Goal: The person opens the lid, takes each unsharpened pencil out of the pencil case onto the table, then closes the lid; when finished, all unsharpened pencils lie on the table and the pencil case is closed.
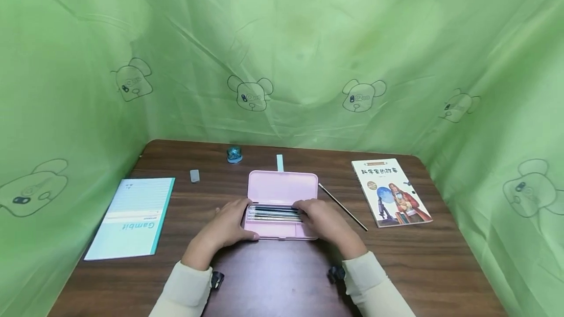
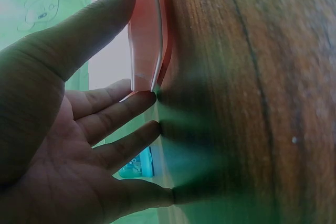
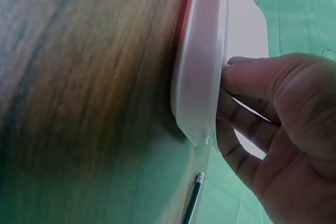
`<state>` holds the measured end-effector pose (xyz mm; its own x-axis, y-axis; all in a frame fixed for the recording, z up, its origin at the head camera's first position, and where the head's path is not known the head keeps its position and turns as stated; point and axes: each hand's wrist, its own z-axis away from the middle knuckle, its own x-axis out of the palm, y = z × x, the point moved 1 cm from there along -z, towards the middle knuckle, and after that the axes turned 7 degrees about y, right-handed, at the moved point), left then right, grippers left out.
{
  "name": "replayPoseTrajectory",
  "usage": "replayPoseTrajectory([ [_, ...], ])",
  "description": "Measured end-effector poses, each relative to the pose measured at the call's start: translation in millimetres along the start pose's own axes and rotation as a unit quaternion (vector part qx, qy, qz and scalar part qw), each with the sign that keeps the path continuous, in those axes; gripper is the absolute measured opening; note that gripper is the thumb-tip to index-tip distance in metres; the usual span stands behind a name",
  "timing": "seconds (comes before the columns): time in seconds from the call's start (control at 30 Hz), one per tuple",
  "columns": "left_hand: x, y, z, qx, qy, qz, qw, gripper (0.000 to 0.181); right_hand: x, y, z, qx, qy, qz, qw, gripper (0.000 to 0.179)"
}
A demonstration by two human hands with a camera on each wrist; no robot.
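A pink pencil case lies unfolded on the table, its lid tipped back. Several pencils lie side by side inside it. At the left end, my left hand holds the case, its thumb on the near edge and fingers at the end. In the left wrist view the fingers spread around the case's corner. My right hand grips the right end, fingertips reaching over the pencils' ends. The right wrist view has its thumb at the rim; what its other fingertips touch inside is hidden.
A loose dark pencil lies right of the case, beside a storybook. On the left are a notebook and a grey eraser. A teal round container and light blue strip sit behind the case.
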<state>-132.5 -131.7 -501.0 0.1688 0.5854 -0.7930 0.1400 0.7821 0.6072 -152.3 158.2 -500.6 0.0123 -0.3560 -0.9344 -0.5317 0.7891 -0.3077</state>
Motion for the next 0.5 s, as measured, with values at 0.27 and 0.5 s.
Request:
replayPoseTrajectory([
  [0.27,-0.7,0.6,0.8,0.001,0.001,0.005,1.0,0.095,2.8,0.2,2.3,-0.031,0.013,0.004,0.9994,0.024],
  [0.5,2.1,-0.9,-1.7,0.001,0.005,0.003,1.0,0.097,-6.5,3.7,7.0,-0.01,0.024,-0.022,0.9994,0.027],
])
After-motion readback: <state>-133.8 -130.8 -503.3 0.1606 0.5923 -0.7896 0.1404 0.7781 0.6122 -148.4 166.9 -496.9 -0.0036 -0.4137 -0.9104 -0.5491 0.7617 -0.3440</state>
